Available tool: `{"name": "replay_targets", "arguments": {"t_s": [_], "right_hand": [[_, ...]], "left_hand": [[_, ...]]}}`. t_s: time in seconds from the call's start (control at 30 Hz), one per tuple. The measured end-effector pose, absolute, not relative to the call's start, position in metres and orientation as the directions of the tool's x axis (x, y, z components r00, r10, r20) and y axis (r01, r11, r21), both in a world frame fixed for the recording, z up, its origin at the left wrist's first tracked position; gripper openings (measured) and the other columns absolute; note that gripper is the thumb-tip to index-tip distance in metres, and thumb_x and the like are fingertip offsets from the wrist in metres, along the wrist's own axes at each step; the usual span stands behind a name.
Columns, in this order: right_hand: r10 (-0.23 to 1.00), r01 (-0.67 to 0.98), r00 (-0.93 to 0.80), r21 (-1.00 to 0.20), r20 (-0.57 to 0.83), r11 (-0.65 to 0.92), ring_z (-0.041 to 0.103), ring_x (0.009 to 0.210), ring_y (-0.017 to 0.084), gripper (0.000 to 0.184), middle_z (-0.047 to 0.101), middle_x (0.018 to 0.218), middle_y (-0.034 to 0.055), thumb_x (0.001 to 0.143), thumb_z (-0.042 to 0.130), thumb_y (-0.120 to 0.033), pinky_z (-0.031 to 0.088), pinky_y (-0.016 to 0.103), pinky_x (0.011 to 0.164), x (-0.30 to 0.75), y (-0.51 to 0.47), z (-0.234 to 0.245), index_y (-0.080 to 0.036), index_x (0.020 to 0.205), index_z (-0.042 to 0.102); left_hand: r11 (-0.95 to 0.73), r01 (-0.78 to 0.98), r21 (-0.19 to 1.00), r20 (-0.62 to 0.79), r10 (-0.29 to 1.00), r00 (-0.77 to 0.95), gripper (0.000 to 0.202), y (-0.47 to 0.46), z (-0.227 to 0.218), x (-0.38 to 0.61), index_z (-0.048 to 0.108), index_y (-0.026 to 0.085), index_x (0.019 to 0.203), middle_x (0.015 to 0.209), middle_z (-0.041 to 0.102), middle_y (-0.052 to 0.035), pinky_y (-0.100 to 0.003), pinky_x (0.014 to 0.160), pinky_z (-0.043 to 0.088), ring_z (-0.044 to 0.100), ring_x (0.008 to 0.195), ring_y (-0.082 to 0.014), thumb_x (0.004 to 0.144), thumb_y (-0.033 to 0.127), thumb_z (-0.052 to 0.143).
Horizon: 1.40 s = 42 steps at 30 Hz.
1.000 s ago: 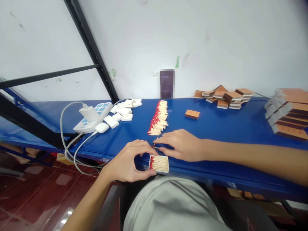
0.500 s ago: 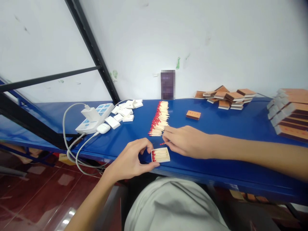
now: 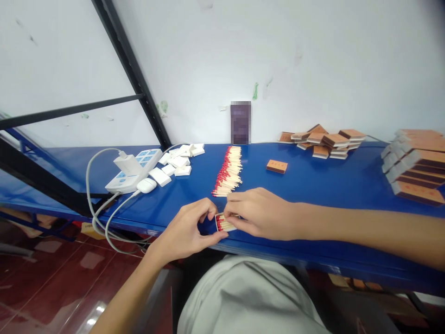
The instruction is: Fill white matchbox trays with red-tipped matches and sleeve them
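Observation:
A small open matchbox tray (image 3: 224, 224) filled with red-tipped matches lies at the near edge of the blue table (image 3: 313, 185). My left hand (image 3: 189, 230) pinches the tray's left end between thumb and fingers. My right hand (image 3: 259, 213) covers the tray's right part, its fingers curled and pressed down onto the matches. Just beyond my hands, a long row of loose matches (image 3: 229, 170) runs away toward the wall.
A white power strip with plug and cables (image 3: 134, 170) and several empty white trays (image 3: 179, 160) lie at the left. One brown matchbox sleeve (image 3: 277, 166), a heap of sleeves (image 3: 325, 139) and stacked boxes (image 3: 415, 167) are at the right. A dark slanted frame bar (image 3: 135, 74) crosses the left.
My right hand moved left from beside the loose matches onto the tray and now covers most of it. My left hand kept its grip on the tray.

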State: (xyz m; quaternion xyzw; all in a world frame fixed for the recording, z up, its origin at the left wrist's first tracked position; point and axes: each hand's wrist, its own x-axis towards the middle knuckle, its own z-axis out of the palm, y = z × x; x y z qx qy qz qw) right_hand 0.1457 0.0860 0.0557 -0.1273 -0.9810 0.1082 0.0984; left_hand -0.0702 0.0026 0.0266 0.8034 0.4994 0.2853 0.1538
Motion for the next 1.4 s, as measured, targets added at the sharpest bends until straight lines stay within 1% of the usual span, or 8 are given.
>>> {"name": "replay_targets", "arguments": {"t_s": [0.1, 0.3, 0.4, 0.53, 0.73, 0.93, 1.23, 1.4], "right_hand": [[0.25, 0.209, -0.954, -0.231, 0.165, 0.95, 0.058, 0.072, 0.015, 0.025, 0.065, 0.092, 0.0046, 0.099, 0.046, -0.025, 0.037, 0.029, 0.063, 0.145, 0.086, 0.054, -0.016, 0.091, 0.068], [0.271, 0.203, -0.937, -0.286, 0.222, 0.937, 0.06, 0.075, 0.015, 0.024, 0.066, 0.093, 0.0045, 0.099, 0.048, -0.027, 0.039, 0.028, 0.065, 0.144, 0.086, 0.051, -0.017, 0.096, 0.07], [0.256, 0.194, -0.941, -0.264, 0.223, 0.945, 0.059, 0.072, 0.014, 0.026, 0.065, 0.093, 0.0039, 0.1, 0.047, -0.028, 0.038, 0.028, 0.063, 0.143, 0.084, 0.048, -0.018, 0.093, 0.07], [0.289, 0.228, -0.927, -0.253, 0.238, 0.94, 0.058, 0.07, 0.014, 0.027, 0.065, 0.095, 0.0053, 0.1, 0.047, -0.029, 0.037, 0.028, 0.063, 0.145, 0.084, 0.048, -0.016, 0.095, 0.07], [0.347, 0.237, -0.915, -0.423, 0.205, 0.875, 0.059, 0.075, 0.013, 0.017, 0.064, 0.091, 0.0026, 0.094, 0.054, -0.024, 0.04, 0.027, 0.067, 0.144, 0.088, 0.048, -0.018, 0.093, 0.07], [0.398, 0.231, -0.888, -0.526, 0.23, 0.819, 0.056, 0.076, 0.013, 0.006, 0.062, 0.088, 0.0013, 0.088, 0.062, -0.021, 0.039, 0.027, 0.071, 0.141, 0.093, 0.045, -0.019, 0.088, 0.068], [0.407, 0.222, -0.874, -0.528, 0.265, 0.82, 0.051, 0.07, 0.011, 0.008, 0.058, 0.077, -0.0025, 0.09, 0.058, -0.022, 0.036, 0.026, 0.067, 0.141, 0.097, 0.041, -0.018, 0.084, 0.062], [0.426, 0.227, -0.864, -0.548, 0.268, 0.805, 0.052, 0.072, 0.013, 0.014, 0.058, 0.08, -0.0016, 0.096, 0.053, -0.031, 0.038, 0.027, 0.068, 0.142, 0.095, 0.037, -0.02, 0.097, 0.062]], "left_hand": [[-0.461, 0.711, 0.532, 0.309, 0.887, 0.343, 0.033, 0.002, 0.027, -0.07, 0.042, 0.022, 0.083, 0.08, 0.052, 0.0035, -0.025, 0.062, 0.035, 0.04, 0.068, -0.0122, 0.085, 0.037, 0.071], [-0.454, 0.714, 0.533, 0.31, 0.89, 0.334, 0.03, 0.002, 0.028, -0.069, 0.046, 0.021, 0.083, 0.08, 0.054, 0.0035, -0.025, 0.062, 0.037, 0.043, 0.068, -0.0122, 0.084, 0.036, 0.072], [-0.456, 0.71, 0.537, 0.305, 0.889, 0.341, 0.029, 0.003, 0.029, -0.069, 0.046, 0.021, 0.084, 0.081, 0.056, 0.0032, -0.025, 0.063, 0.038, 0.044, 0.069, -0.0124, 0.084, 0.036, 0.072], [-0.445, 0.717, 0.536, 0.283, 0.895, 0.345, 0.029, 0.002, 0.028, -0.07, 0.048, 0.022, 0.088, 0.084, 0.057, 0.0025, -0.026, 0.064, 0.038, 0.045, 0.07, -0.0131, 0.084, 0.036, 0.073], [-0.47, 0.71, 0.524, 0.286, 0.882, 0.373, 0.024, 0.003, 0.028, -0.07, 0.054, 0.022, 0.096, 0.087, 0.058, 0.0022, -0.026, 0.065, 0.038, 0.046, 0.071, -0.0132, 0.087, 0.036, 0.072], [-0.481, 0.694, 0.535, 0.293, 0.877, 0.382, 0.023, 0.003, 0.029, -0.07, 0.057, 0.021, 0.097, 0.087, 0.058, 0.0019, -0.026, 0.065, 0.037, 0.047, 0.071, -0.0131, 0.086, 0.034, 0.073], [-0.499, 0.687, 0.529, 0.295, 0.867, 0.402, 0.023, 0.004, 0.03, -0.07, 0.059, 0.021, 0.1, 0.093, 0.06, 0.0018, -0.024, 0.069, 0.038, 0.05, 0.076, -0.0124, 0.087, 0.032, 0.073], [-0.472, 0.697, 0.54, 0.291, 0.882, 0.371, 0.02, 0.003, 0.033, -0.067, 0.059, 0.021, 0.102, 0.092, 0.06, 0.003, -0.024, 0.068, 0.037, 0.048, 0.073, -0.0117, 0.089, 0.032, 0.07]]}}
